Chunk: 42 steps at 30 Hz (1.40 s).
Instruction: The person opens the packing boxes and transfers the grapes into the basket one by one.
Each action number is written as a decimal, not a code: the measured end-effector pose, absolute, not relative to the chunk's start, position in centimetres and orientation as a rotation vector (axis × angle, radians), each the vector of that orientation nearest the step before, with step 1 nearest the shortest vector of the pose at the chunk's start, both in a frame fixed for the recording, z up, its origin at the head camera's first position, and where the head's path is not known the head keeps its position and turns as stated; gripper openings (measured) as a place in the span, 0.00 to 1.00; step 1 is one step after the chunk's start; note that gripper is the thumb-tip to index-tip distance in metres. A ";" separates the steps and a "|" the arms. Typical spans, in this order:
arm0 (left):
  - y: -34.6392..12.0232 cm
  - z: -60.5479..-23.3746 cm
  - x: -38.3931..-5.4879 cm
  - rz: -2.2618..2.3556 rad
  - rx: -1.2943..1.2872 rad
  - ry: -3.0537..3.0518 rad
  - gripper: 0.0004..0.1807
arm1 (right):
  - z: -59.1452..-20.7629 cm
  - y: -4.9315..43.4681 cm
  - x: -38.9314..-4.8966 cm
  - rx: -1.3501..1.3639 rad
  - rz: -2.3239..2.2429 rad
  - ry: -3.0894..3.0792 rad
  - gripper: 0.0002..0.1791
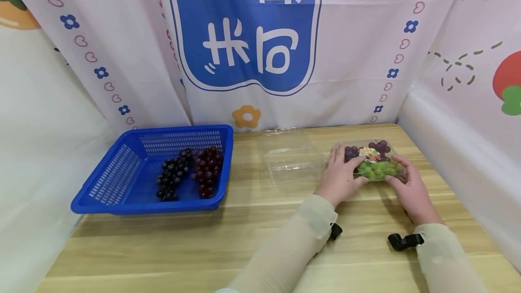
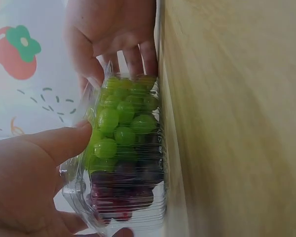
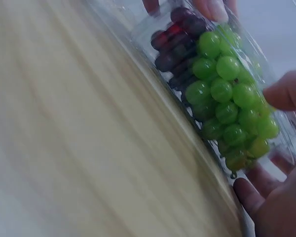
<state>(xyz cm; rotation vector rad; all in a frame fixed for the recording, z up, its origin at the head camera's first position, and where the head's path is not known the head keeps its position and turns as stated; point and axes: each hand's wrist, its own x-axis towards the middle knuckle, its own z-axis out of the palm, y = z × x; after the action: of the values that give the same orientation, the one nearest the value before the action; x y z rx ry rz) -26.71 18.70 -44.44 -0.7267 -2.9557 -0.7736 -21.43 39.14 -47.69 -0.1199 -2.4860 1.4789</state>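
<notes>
On the right of the table in the head view sits a lidded clear plastic clamshell box [image 2: 147, 203]. Green grapes [image 1: 379, 171] fill its near side, and dark red-purple grapes [image 1: 381, 147] show behind them. A colourful sticker [image 1: 369, 154] is on the lid. My left hand [image 1: 341, 174] grips the box's left end, thumb over the lid's near edge. The right hand [image 1: 414, 193] holds the opposite end between thumb and fingers. Both wrist views show the lid lying over the grapes; whether its rim is fully latched I cannot tell.
Left of the box stands another clear plastic container [image 1: 285, 150], opened out. A blue basket [image 1: 146, 209] at the left holds black grapes [image 1: 174, 175] and red grapes [image 1: 207, 171]. Printed cloth [image 1: 346, 58] borders the wooden table at the back and sides.
</notes>
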 end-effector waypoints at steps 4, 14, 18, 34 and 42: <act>18.7 -43.9 -26.6 -0.643 -0.742 -2.987 0.33 | -47.2 38.5 -21.5 -0.161 1.513 -2.461 0.36; 18.6 -43.1 -26.4 -0.376 -0.852 -2.972 0.30 | -47.0 38.0 -21.5 -0.256 1.666 -2.410 0.33; 18.6 -43.0 -26.6 -0.340 -0.883 -2.945 0.29 | -47.0 38.1 -21.5 -0.246 1.692 -2.389 0.30; 16.5 -41.6 -26.9 -0.261 -1.090 -2.992 0.32 | -46.7 37.4 -21.2 -0.297 1.528 -2.413 0.26; 16.5 -41.8 -26.6 -0.320 -1.109 -2.959 0.30 | -46.6 37.2 -21.0 -0.384 1.608 -2.304 0.30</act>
<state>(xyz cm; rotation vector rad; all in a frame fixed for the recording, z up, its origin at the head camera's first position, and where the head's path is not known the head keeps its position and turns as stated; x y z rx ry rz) -26.58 16.54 -41.81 -1.1089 -2.9592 -0.3197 -21.04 37.18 -46.55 -0.3840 -2.3039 1.6080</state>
